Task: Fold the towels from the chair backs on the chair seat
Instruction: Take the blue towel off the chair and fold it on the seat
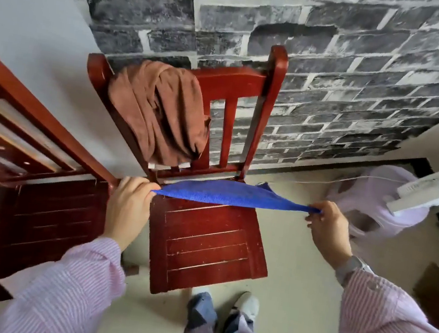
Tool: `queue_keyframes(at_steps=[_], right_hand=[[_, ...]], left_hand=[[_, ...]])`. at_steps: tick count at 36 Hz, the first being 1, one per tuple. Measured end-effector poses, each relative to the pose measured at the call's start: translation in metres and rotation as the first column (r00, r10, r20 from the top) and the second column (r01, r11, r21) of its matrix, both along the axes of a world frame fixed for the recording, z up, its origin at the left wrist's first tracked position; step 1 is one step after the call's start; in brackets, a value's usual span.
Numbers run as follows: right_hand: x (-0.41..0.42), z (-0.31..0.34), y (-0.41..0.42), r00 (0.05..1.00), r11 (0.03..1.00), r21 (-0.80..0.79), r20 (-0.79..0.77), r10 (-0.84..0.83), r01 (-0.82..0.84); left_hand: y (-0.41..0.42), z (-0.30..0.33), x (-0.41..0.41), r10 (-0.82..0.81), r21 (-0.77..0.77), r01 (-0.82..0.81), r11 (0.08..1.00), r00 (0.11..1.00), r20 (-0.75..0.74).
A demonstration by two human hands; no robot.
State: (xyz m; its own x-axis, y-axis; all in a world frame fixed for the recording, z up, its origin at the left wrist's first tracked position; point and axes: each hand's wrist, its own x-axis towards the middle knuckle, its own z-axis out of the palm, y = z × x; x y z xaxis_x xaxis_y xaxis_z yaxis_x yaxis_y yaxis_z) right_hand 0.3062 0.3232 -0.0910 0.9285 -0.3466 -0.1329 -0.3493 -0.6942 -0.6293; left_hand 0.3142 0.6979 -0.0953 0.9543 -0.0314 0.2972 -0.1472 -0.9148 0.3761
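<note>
left chair: cut off at frame edge | brown towel: hides backrest slats | white appliance: perhaps a fan, partly cropped

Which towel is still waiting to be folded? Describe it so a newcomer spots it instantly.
Find the red wooden chair against the brick-pattern wall. Draped over the left side of its backrest hangs the brown towel, bunched and untouched. The blue towel, by contrast, is stretched between both hands above the seat.

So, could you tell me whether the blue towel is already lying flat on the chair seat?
No, the blue towel hangs stretched above the chair seat, pinched between the left hand and right hand.
</note>
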Motion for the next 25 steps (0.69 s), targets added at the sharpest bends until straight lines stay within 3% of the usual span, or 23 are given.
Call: queue_keyframes(at_steps=[6, 13, 15, 20, 25], right_hand=[[-0.054, -0.078, 0.016, 0.975, 0.997, 0.004, -0.208, 0.074, -0.075], [-0.118, -0.169, 0.021, 0.840, 0.985, 0.032, -0.518, 0.161, -0.168], [-0.132, -0.189, 0.020, 0.791, 0.979, 0.021, -0.586, 0.176, -0.202], [-0.159, -0.230, 0.013, 0.644, 0.955, 0.045, -0.728, 0.233, -0.294], [-0.152, -0.247, 0.012, 0.462, 0.896, 0.173, -0.808, 0.366, -0.408]], left_hand=[[0.025, -0.093, -0.063, -0.040, 0.027, 0.047, 0.999, 0.978, -0.205], [0.032, -0.185, -0.131, -0.125, 0.086, 0.187, 0.979, 0.874, -0.469], [0.032, -0.204, -0.146, -0.131, 0.094, 0.219, 0.971, 0.817, -0.561], [0.027, -0.241, -0.172, -0.043, 0.114, 0.235, 0.965, 0.574, -0.818], [0.012, -0.253, -0.155, 0.027, 0.123, 0.161, 0.979, 0.499, -0.866]])
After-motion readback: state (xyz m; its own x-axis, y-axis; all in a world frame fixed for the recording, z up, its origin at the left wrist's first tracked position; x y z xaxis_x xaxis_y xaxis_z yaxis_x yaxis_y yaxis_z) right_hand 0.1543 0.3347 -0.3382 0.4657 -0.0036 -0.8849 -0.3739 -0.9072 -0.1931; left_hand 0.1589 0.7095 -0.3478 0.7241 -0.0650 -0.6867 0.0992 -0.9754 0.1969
